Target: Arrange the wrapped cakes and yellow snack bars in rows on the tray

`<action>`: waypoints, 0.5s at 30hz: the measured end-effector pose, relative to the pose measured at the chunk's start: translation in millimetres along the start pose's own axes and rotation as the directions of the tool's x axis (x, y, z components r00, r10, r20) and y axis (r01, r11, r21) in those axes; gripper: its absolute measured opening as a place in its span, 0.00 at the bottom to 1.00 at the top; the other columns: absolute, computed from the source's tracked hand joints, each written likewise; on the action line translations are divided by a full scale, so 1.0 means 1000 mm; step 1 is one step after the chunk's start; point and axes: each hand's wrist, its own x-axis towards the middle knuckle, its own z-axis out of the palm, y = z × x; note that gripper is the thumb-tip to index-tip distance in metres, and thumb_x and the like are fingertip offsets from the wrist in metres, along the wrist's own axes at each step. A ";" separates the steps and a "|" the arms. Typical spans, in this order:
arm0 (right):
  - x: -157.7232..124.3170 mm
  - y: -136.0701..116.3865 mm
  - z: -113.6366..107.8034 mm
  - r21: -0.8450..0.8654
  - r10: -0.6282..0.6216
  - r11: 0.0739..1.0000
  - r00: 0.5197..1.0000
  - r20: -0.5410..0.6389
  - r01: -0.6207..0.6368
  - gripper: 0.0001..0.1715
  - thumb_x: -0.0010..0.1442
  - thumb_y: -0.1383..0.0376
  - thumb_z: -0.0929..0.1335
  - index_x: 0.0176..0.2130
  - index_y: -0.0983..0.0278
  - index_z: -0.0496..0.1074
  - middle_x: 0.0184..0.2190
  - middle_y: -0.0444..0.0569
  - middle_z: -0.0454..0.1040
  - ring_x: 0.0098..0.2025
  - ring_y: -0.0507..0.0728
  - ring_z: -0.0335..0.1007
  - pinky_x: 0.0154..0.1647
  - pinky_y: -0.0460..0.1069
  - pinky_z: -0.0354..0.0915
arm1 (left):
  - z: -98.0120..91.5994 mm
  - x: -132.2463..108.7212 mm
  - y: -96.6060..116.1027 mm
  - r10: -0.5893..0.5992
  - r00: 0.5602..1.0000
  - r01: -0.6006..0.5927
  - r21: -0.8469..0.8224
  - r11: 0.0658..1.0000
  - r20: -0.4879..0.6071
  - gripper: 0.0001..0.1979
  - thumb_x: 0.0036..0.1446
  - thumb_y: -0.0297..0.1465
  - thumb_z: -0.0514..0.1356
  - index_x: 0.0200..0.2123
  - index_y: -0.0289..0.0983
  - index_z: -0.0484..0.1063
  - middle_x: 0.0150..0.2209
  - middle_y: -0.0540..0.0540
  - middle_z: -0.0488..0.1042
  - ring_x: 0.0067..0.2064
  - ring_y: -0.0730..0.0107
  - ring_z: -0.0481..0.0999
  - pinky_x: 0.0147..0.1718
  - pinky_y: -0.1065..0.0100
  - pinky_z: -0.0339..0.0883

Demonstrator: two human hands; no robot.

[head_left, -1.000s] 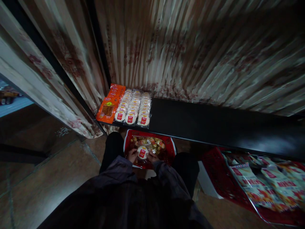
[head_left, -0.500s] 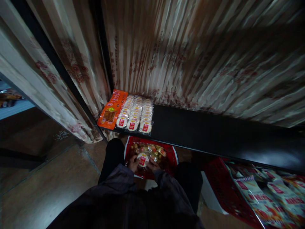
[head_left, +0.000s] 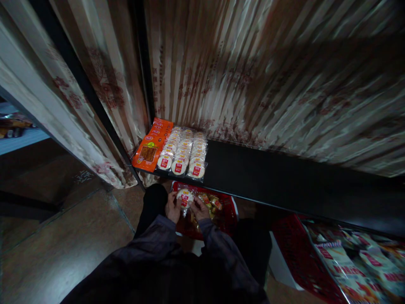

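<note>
Both my hands grip a clear pack of round white cakes with red labels [head_left: 184, 197], lifted above a red basket [head_left: 228, 214]. My left hand [head_left: 172, 207] clasps its left side and my right hand [head_left: 200, 208] its right side, fingers curled round the wrapping. The basket sits on the floor between my knees and has small gold and red wrapped snacks [head_left: 210, 202] in it. Just beyond it, on the left end of a low black shelf [head_left: 278, 177], lie three rows of the same white cakes [head_left: 185, 153] beside orange snack packs [head_left: 152, 144].
Striped floral curtains [head_left: 253, 71] hang behind the shelf and at the left. A second red basket [head_left: 297, 257] with large white and red snack bags [head_left: 363, 266] stands on the floor at the lower right. Brown tiled floor [head_left: 63, 249] spreads to the left.
My hands have raised the pack of cakes out of the basket and toward the shelf. The view has shifted a little, so shelf and basket sit lower in the picture.
</note>
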 end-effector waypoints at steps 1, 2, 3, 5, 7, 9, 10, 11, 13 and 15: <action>0.001 -0.005 0.004 0.015 0.018 1.000 1.000 0.003 -0.018 0.27 0.41 0.47 0.76 0.34 0.64 0.78 0.27 0.48 0.78 0.32 0.59 0.75 0.37 0.54 0.74 | -0.001 0.002 0.004 0.021 1.000 -0.021 -0.014 1.000 -0.009 0.15 0.57 0.40 0.57 0.45 0.38 0.67 0.42 0.42 0.78 0.44 0.64 0.79 0.44 0.63 0.73; 0.002 -0.008 0.009 0.033 0.036 0.999 0.999 0.011 -0.036 0.27 0.41 0.47 0.76 0.36 0.63 0.78 0.28 0.48 0.79 0.33 0.59 0.75 0.39 0.54 0.74 | -0.003 0.004 0.008 0.044 0.999 -0.045 -0.024 0.999 -0.022 0.15 0.58 0.40 0.57 0.45 0.38 0.66 0.43 0.42 0.77 0.44 0.64 0.79 0.44 0.64 0.72; 0.003 -0.010 0.012 0.049 0.043 0.998 0.999 0.021 -0.044 0.28 0.41 0.48 0.76 0.37 0.63 0.78 0.30 0.48 0.79 0.35 0.59 0.76 0.40 0.55 0.74 | -0.004 0.006 0.012 0.070 0.997 -0.071 -0.031 0.997 -0.036 0.15 0.58 0.39 0.56 0.46 0.38 0.66 0.43 0.42 0.77 0.44 0.65 0.79 0.44 0.64 0.72; 0.005 -0.012 0.019 0.066 0.029 0.997 0.998 0.051 -0.032 0.29 0.42 0.49 0.75 0.40 0.62 0.77 0.33 0.49 0.80 0.38 0.60 0.76 0.43 0.56 0.73 | -0.007 0.010 0.018 0.123 0.991 -0.125 -0.037 0.991 -0.060 0.14 0.59 0.39 0.55 0.46 0.38 0.65 0.43 0.42 0.77 0.43 0.65 0.78 0.44 0.64 0.72; 0.007 -0.013 0.024 0.057 0.011 0.998 0.997 0.079 -0.016 0.29 0.44 0.51 0.74 0.44 0.62 0.75 0.37 0.50 0.80 0.40 0.61 0.76 0.44 0.56 0.73 | -0.010 0.015 0.024 0.171 0.982 -0.174 -0.027 0.984 -0.077 0.14 0.60 0.38 0.55 0.46 0.38 0.65 0.43 0.42 0.76 0.44 0.65 0.78 0.44 0.64 0.72; 0.010 -0.015 0.030 0.019 -0.002 1.000 0.996 0.092 0.000 0.31 0.46 0.54 0.73 0.49 0.61 0.72 0.40 0.51 0.80 0.40 0.60 0.76 0.44 0.56 0.72 | -0.013 0.021 0.028 0.203 0.974 -0.205 -0.007 0.979 -0.101 0.14 0.60 0.38 0.55 0.46 0.38 0.65 0.43 0.42 0.75 0.45 0.65 0.77 0.45 0.63 0.71; 0.012 -0.017 0.033 0.000 -0.013 1.000 0.995 0.094 0.013 0.32 0.46 0.56 0.73 0.50 0.61 0.70 0.40 0.51 0.79 0.40 0.59 0.76 0.44 0.55 0.72 | -0.015 0.025 0.030 0.213 0.970 -0.214 0.002 0.977 -0.116 0.14 0.60 0.38 0.55 0.46 0.37 0.65 0.44 0.41 0.75 0.45 0.65 0.76 0.46 0.63 0.71; 0.013 -0.020 0.037 -0.016 -0.031 0.999 0.995 0.094 0.032 0.32 0.47 0.57 0.72 0.51 0.61 0.68 0.40 0.50 0.79 0.39 0.59 0.76 0.43 0.55 0.72 | -0.017 0.029 0.031 0.218 0.967 -0.219 0.008 0.976 -0.131 0.14 0.60 0.38 0.55 0.46 0.37 0.65 0.44 0.41 0.75 0.46 0.65 0.76 0.47 0.63 0.70; 0.017 -0.027 0.046 -0.035 -0.072 0.997 0.994 0.087 0.076 0.30 0.49 0.59 0.71 0.51 0.61 0.66 0.39 0.50 0.79 0.37 0.57 0.75 0.42 0.54 0.72 | -0.021 0.037 0.035 0.228 0.960 -0.228 0.020 0.974 -0.161 0.14 0.60 0.38 0.55 0.46 0.37 0.65 0.45 0.41 0.74 0.46 0.64 0.76 0.48 0.62 0.70; 0.020 -0.033 0.057 -0.054 -0.106 0.993 0.992 0.067 0.110 0.27 0.50 0.59 0.70 0.50 0.61 0.65 0.38 0.48 0.78 0.37 0.56 0.75 0.41 0.53 0.71 | -0.025 0.044 0.040 0.245 0.951 -0.241 0.044 0.970 -0.188 0.14 0.59 0.37 0.55 0.46 0.38 0.66 0.45 0.41 0.74 0.47 0.64 0.75 0.49 0.61 0.69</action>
